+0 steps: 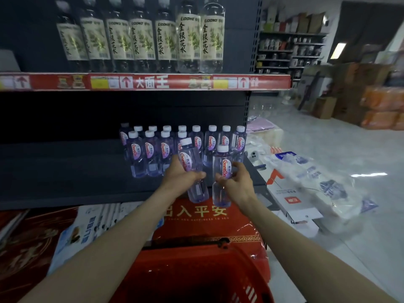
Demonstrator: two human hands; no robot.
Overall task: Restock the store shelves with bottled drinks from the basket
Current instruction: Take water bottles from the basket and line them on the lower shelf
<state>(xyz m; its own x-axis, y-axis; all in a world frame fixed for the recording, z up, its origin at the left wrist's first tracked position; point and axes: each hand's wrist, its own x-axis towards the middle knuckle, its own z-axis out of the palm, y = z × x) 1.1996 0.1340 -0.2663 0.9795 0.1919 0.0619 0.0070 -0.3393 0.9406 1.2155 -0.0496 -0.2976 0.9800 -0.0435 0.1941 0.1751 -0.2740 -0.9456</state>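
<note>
Two bottles up at once! The left hand [181,173] wraps the waist of one bottle [189,155], long axis close to vertical, white cap up and leaning a touch left, base hanging below the fist. The right hand [237,181] curls round the label band of a second bottle [223,159], dead upright, cap on top. The two bottles hang close beside each other. Just beyond the knuckles stand the stocked bottles [150,149] on the dark shelf [87,171]; below the forearms sits the red basket [196,265].
</note>
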